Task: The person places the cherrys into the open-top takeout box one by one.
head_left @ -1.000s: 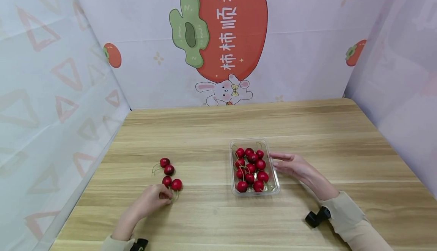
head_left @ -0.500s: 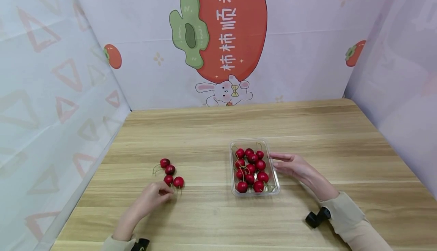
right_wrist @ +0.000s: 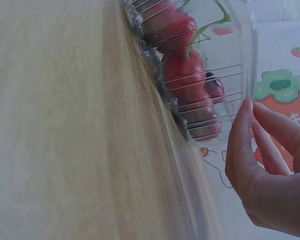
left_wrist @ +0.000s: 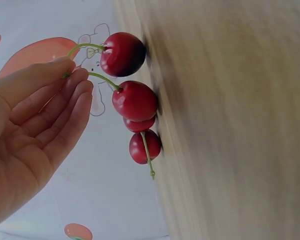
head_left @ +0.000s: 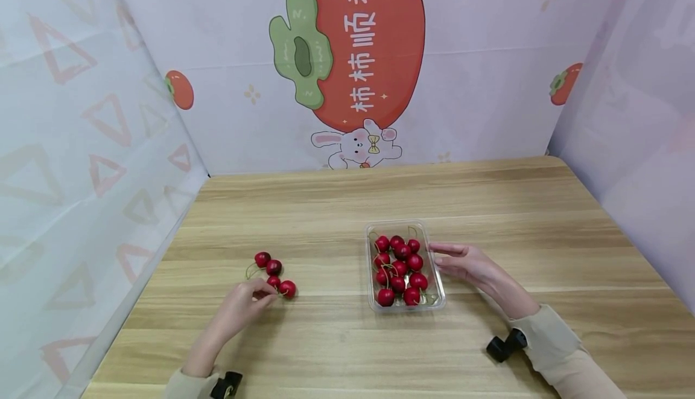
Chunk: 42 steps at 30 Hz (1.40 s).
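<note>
My left hand [head_left: 247, 307] is at the left of the table, thumb and fingertips pinching thin green stems. In the left wrist view, the stems lead to a dark red cherry [left_wrist: 123, 54] and a brighter cherry [left_wrist: 135, 101], both low against the tabletop. Beside them are two more, a partly covered cherry [left_wrist: 139, 124] and a cherry with its stem hanging [left_wrist: 143, 147]. My right hand [head_left: 471, 266] touches the right edge of a clear plastic box [right_wrist: 254, 55] with fairly straight fingers. Inside the box lie several red cherries [head_left: 398, 267] with stems.
The wooden table [head_left: 326, 351] carries the box near its middle and the loose cherries to its left. A printed cloth wall [head_left: 228, 127] stands along the back edge, with further cloth walls at both sides. Each wrist wears a black camera mount [head_left: 506, 346].
My left hand has shifted slightly up and right, drawing the cherries by their stems a little to the right. The right hand and the box have stayed in place.
</note>
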Available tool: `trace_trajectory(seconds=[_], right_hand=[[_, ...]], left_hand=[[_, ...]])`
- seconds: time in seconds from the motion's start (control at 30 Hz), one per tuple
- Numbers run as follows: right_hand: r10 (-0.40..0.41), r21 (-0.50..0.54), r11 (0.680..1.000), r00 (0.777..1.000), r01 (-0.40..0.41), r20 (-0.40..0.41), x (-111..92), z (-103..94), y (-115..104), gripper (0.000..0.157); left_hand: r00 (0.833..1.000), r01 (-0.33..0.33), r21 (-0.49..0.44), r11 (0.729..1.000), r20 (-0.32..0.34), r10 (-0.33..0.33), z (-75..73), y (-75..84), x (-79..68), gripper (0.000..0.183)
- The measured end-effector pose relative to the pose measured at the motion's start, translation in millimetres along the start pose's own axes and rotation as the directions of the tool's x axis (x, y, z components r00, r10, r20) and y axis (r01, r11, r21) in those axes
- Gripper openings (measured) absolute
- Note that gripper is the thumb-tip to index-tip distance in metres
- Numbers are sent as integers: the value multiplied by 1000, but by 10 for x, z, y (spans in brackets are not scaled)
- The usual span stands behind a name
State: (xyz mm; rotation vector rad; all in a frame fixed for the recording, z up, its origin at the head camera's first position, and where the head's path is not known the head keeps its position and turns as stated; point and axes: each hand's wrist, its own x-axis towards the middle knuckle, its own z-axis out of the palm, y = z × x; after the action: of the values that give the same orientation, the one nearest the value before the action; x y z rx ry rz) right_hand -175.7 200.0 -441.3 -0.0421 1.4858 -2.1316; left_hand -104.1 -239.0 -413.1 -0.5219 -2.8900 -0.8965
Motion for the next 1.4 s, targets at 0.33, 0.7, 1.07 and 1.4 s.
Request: trace_trajectory(seconds=[0.33, 0.7, 1.07, 1.4], right_hand=[[12, 1, 1000, 1000, -12, -21, -5, 3, -5, 33], [12, 0, 1000, 1000, -12, -26, -3, -2, 0, 32], [5, -18, 1000, 999, -6, -32, 11, -5, 8, 36], [10, 7, 1000, 1000, -9, -27, 9, 16, -2, 32]], left_hand=[[999, 36, -5, 999, -8, -36, -42, 86, 87, 5], [999, -41, 10, 999, -24, 41, -66, 212, 234, 5], [997, -72, -25, 997, -5, 72, -43, 332, 376, 5], [984, -177, -43, 983, -27, 176, -9, 491, 537, 7]])
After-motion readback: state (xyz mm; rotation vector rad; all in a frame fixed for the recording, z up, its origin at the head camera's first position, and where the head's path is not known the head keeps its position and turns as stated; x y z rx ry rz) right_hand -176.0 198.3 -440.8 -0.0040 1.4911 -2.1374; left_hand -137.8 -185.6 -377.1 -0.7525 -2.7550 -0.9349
